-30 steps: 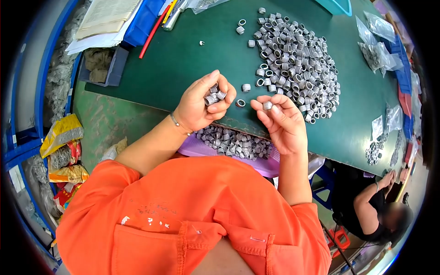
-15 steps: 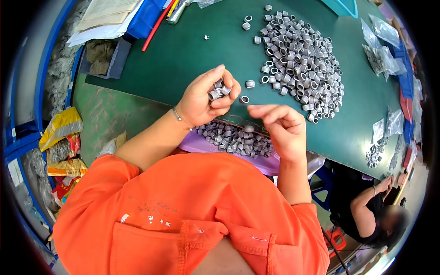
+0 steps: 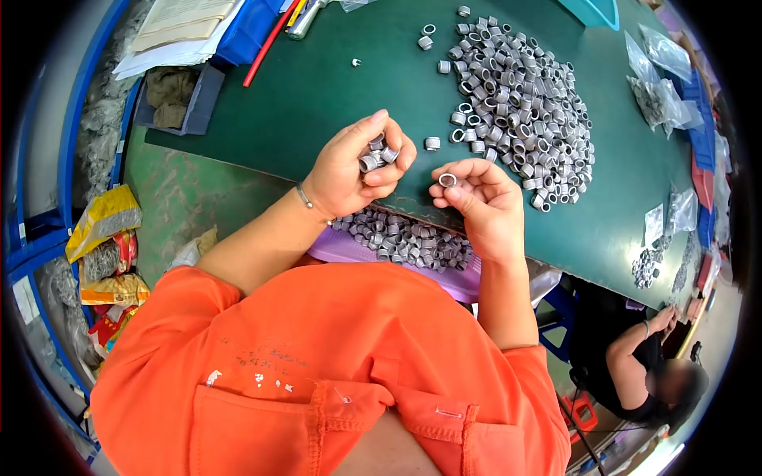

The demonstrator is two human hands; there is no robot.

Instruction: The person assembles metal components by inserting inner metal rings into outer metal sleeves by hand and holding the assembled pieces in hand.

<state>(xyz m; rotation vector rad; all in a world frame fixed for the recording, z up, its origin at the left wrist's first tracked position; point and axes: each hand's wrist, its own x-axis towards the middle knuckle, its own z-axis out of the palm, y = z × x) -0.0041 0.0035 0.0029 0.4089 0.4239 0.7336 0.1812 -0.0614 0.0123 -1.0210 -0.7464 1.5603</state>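
My left hand (image 3: 349, 168) is curled around several short grey metal rings (image 3: 379, 155), which show between its fingers and palm. Just to the right, over the table's near edge, my right hand (image 3: 486, 202) pinches a single metal ring (image 3: 448, 180) between thumb and fingers, its round opening facing up. One loose ring (image 3: 432, 143) lies on the green table beyond my hands. A large pile of the same rings (image 3: 520, 103) spreads to the right of it. Below my hands, a purple tray (image 3: 349, 247) at my lap holds many more rings (image 3: 413, 242).
A grey bin with cloth (image 3: 202, 103), papers (image 3: 178, 36) and a red stick (image 3: 266, 51) are at the back left. A turquoise bin (image 3: 595, 11) stands at the far edge. Plastic bags (image 3: 667, 99) lie on the right. Another person (image 3: 631, 365) sits at lower right.
My right hand has closed on the ring that lay by the table's edge and lifted it. A blurred ring in the air above the purple tray is gone from sight. My left hand stays nearly still.
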